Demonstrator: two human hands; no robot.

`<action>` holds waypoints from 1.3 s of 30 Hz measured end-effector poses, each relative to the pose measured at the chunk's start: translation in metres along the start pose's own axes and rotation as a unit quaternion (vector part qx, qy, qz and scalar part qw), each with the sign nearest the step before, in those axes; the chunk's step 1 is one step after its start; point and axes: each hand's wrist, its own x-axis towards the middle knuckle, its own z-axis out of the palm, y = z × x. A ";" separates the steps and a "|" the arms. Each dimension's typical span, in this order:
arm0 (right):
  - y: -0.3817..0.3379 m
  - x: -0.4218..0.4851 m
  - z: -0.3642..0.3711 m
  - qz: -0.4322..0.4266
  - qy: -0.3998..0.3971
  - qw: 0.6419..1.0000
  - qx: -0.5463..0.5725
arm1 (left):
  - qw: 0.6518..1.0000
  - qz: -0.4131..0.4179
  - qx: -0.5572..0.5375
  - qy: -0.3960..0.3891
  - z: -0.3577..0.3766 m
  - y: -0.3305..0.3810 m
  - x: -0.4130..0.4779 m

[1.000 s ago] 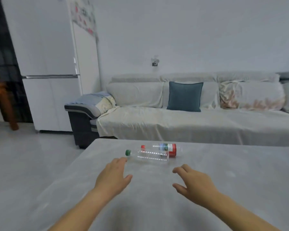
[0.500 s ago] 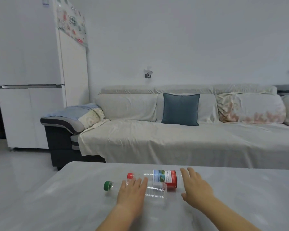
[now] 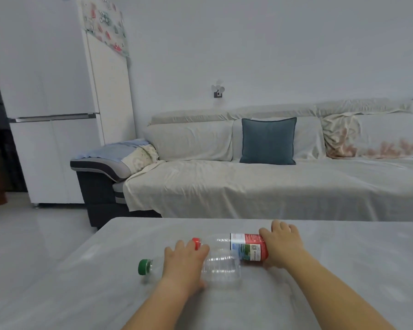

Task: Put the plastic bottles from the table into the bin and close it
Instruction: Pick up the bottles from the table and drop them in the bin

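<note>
Bottles, two, lying lower centre on table (image 3: 343,270): green-capped bottle (image 3: 221,266) under your left hand (image 3: 183,265), red-capped bottle (image 3: 247,246) under your right hand (image 3: 283,246), fingers curled over each. Neither lifted; bin unseen; everything remains.

A plain pale wall (image 3: 272,44) runs across the back of the room, with a small fixture (image 3: 218,90) mounted on it above the sofa. The long sofa (image 3: 260,184) stands against that wall, draped in a cream cover; a teal cushion (image 3: 268,140) leans upright against its backrest, and a floral-patterned cover (image 3: 377,136) lies over the right end. A folded light-blue cloth (image 3: 119,150) rests on the dark grey armrest at the left. Beside that armrest stands a tall white refrigerator (image 3: 48,103) with a patterned sheet (image 3: 105,22) hanging over its side. The floor (image 3: 34,234) is glossy pale tile, and the light is soft and even.
</note>
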 end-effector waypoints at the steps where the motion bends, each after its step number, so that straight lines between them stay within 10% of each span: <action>1: 0.000 -0.002 0.002 0.004 -0.001 1.000 0.013 | 1.000 -0.003 -0.005 0.000 0.000 0.001 0.000; 12: -0.008 -0.118 -0.044 0.022 -0.110 0.964 0.240 | 0.998 -0.023 0.001 -0.064 -0.020 -0.019 -0.097; 21: -0.029 -0.369 -0.110 0.078 -0.047 0.796 0.598 | 0.942 -0.122 -0.313 -0.021 -0.082 -0.039 -0.340; 30: -0.031 -0.528 -0.140 -0.002 -0.037 0.864 0.502 | 0.772 -0.191 -0.604 0.057 -0.077 -0.007 -0.526; 39: -0.073 -0.576 -0.049 -0.053 -0.136 0.963 0.224 | 0.727 -0.266 -0.632 -0.043 0.029 0.058 -0.588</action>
